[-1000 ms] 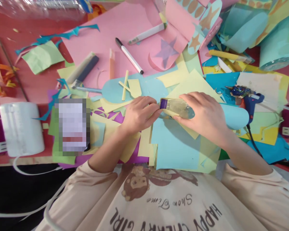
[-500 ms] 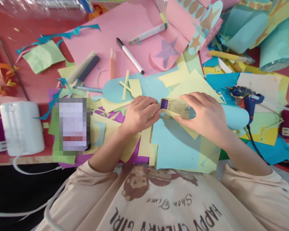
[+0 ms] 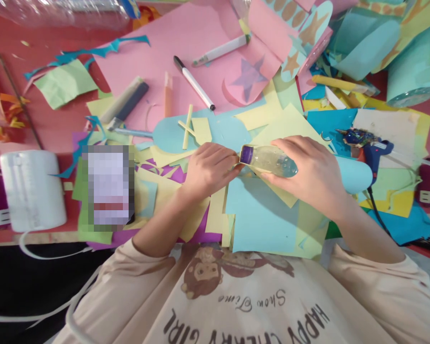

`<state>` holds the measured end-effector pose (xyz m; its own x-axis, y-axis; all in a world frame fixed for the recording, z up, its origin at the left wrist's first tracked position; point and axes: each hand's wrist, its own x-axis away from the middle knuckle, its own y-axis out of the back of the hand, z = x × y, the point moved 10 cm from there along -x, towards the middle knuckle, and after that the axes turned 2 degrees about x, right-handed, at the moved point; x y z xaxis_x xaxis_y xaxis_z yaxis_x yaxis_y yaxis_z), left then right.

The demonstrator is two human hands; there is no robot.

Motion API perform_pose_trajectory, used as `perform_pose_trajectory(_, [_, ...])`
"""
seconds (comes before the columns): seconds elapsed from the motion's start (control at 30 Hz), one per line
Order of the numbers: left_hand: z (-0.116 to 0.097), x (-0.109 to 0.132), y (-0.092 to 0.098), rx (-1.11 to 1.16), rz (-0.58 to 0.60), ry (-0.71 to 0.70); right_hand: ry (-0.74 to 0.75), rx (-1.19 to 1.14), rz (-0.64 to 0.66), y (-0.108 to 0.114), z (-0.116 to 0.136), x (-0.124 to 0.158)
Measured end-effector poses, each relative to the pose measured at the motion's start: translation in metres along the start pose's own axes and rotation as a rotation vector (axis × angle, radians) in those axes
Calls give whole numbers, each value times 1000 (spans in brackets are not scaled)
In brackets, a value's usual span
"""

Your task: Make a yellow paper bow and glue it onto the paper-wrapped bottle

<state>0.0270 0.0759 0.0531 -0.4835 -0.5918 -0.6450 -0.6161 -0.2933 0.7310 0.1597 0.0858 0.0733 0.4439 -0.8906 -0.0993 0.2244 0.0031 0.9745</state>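
My right hand (image 3: 304,172) is closed round a clear plastic bottle (image 3: 268,159) with a purple cap, lying sideways with the cap to the left. A thin pale yellow paper strip (image 3: 252,168) runs along the bottle's side and bends round in front of the cap. My left hand (image 3: 213,167) pinches at the cap end, its fingertips pressed together on the strip there. Right of my right hand, a rounded light blue piece (image 3: 354,173) sticks out; I cannot tell whether it is joined to the bottle. Light blue paper (image 3: 261,215) lies beneath both hands.
A blue glue gun (image 3: 374,155) with a black cord lies on the right. At the back are a black-capped marker (image 3: 193,83), a green-tipped marker (image 3: 222,50) and pink paper (image 3: 136,52). A blurred phone (image 3: 109,186) and white case (image 3: 32,191) lie left.
My right hand and the bottle have shifted slightly to the right, and more of the bottle shows. My left hand stays almost in place at the cap end.
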Motion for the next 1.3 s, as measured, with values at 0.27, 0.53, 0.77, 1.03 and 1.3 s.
perform_pose_trajectory(0.27, [-2, -1, 3, 80, -35, 10, -1, 5, -14, 2, 0, 1])
perform_pose_trajectory(0.53, [1, 1, 0, 84, 8, 40, 20, 26, -16, 4, 2, 1])
perform_pose_trajectory(0.77, [42, 6, -6, 657, -22, 507, 82, 35, -39, 4, 8, 7])
perform_pose_trajectory(1.03, [48, 16, -38, 1241, 25, 782, 143, 14, -77, 10, 13, 15])
perform_pose_trajectory(1.3, [42, 12, -32, 1226, 31, 694, 173, 15, -94, 15, 16, 18])
